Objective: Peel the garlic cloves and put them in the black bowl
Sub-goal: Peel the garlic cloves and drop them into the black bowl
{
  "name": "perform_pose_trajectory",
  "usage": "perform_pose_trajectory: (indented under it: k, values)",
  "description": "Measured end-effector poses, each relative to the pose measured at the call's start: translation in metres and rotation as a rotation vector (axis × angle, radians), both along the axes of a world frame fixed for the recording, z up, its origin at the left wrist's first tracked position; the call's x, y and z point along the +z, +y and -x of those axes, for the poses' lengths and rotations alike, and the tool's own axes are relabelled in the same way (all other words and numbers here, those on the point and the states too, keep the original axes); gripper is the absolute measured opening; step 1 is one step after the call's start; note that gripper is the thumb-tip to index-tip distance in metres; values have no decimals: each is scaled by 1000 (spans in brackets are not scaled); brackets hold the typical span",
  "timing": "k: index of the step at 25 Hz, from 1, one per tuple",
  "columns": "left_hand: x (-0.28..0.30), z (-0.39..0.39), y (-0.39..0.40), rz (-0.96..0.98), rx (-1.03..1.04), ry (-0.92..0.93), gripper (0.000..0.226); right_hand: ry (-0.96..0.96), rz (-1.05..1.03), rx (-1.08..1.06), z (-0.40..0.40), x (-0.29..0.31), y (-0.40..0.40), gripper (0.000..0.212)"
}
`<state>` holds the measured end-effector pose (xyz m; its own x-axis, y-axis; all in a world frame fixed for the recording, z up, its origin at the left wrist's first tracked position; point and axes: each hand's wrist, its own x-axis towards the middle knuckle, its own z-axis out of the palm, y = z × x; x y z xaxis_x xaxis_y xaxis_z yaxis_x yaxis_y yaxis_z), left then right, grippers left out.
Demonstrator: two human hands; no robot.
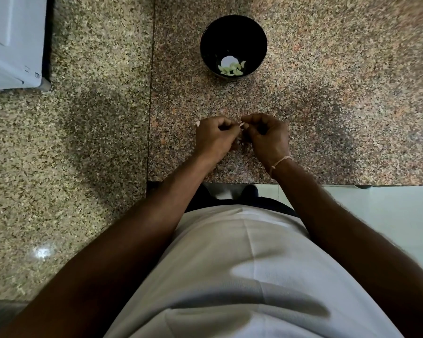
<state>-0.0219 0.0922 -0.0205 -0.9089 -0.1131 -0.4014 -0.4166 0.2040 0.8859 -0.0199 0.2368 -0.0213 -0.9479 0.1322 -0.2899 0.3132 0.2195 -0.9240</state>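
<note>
Over the counter (327, 106), L hand (214, 137) & R hand (266, 137) both pinch one garlic clove (241, 124).

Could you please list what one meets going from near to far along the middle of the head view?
White shirt → counter edge → hands pinching a garlic clove → bare granite counter → black bowl holding peeled cloves.
</note>
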Motion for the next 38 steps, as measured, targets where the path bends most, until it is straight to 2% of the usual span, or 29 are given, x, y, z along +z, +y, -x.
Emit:
perform_pose_trajectory:
  k: [4, 10, 15, 25, 28, 35, 38]
  values:
    - [-5, 0, 0, -34, 17, -1, 5, 18, -22, 11, 2, 2, 0, 16]
    - [-3, -1, -3, -72, 37, 47, 10, -5, 68, -39, 5, 7, -4, 15]
    - [0, -2, -2, -27, 30, 84, 3, -14, 88, -57, 6, 9, -4, 16]
    - [-3, -4, 6, 18, 21, 132, 5, -27, 130, -134, 8, 7, -4, 18]
    - [-3, -3, 6, -44, 28, 110, 7, -52, 143, -145, 10, 7, -1, 18]
    - [3, -1, 7, -338, 157, -90, 18, -104, 304, -155, 10, 7, 1, 17]
    - [4, -1, 9, -431, 236, -209, 18, -40, 137, -89, 11, 8, 2, 17]
